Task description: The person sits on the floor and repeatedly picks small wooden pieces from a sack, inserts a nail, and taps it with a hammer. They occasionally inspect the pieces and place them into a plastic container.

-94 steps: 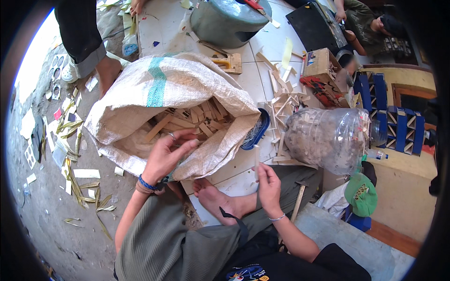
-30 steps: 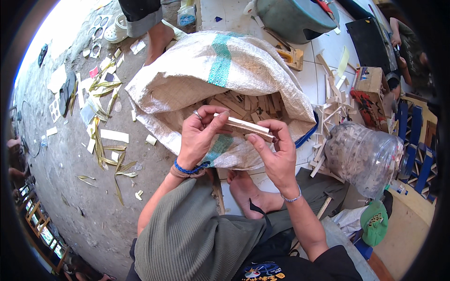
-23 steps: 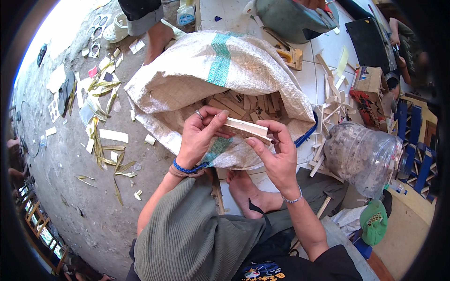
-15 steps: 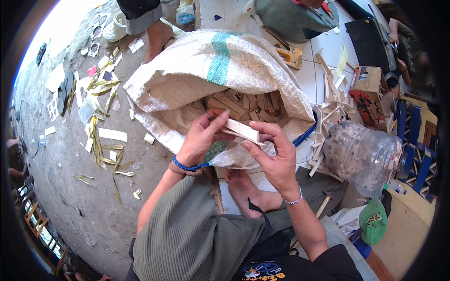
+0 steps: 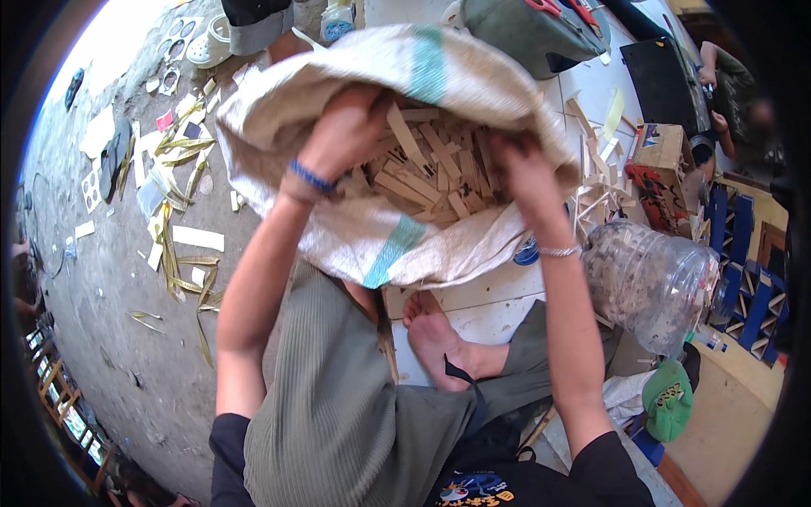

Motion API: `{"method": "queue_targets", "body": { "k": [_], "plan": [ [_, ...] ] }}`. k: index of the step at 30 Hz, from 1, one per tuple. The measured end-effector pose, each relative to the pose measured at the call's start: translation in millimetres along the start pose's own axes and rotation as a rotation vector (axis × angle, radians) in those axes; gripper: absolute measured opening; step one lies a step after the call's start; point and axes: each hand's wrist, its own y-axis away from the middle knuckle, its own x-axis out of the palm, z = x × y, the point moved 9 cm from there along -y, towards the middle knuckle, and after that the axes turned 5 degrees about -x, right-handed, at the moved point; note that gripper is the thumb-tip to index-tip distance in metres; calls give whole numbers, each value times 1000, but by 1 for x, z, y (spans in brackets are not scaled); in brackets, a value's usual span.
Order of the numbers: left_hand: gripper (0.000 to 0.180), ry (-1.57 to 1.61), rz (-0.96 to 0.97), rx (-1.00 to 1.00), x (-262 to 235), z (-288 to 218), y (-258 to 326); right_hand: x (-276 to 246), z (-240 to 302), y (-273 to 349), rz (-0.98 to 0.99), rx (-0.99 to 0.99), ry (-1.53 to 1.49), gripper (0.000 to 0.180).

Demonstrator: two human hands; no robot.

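Observation:
A large white woven sack (image 5: 355,228) with green stripes lies open in front of me, full of flat pale wooden strips (image 5: 431,169). My left hand (image 5: 346,127), with a blue band at the wrist, reaches deep into the sack's mouth, its fingers tucked under the upper flap beside a long strip. My right hand (image 5: 519,165), with a thin silver bracelet, is also inside the sack, knuckles up on the pile at the right. The fingertips of both hands are hidden, so I cannot see what they hold. My bare foot (image 5: 439,338) rests just below the sack.
A clear plastic jug (image 5: 650,287) lies on its side at the right, near a green cap (image 5: 667,397) and a cardboard box (image 5: 663,152). Loose strips (image 5: 600,194) and yellow-green scraps (image 5: 177,194) litter the ground. Another person's leg (image 5: 253,17) stands beyond the sack.
Both hands held one wooden strip above the sack's front edge; now they are plunged into the sack, the strip no longer held up. The view has tipped closer over the sack.

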Motion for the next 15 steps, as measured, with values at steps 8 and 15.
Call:
{"method": "queue_targets", "body": {
  "k": [8, 15],
  "plan": [
    [29, -80, -17, 257, -4, -27, -33, 1, 56, -20, -122, -483, 514, 40],
    [36, -323, 442, 90, 75, -17, 16, 41, 20, -26, 152, -547, 743, 71]
  ]
}}
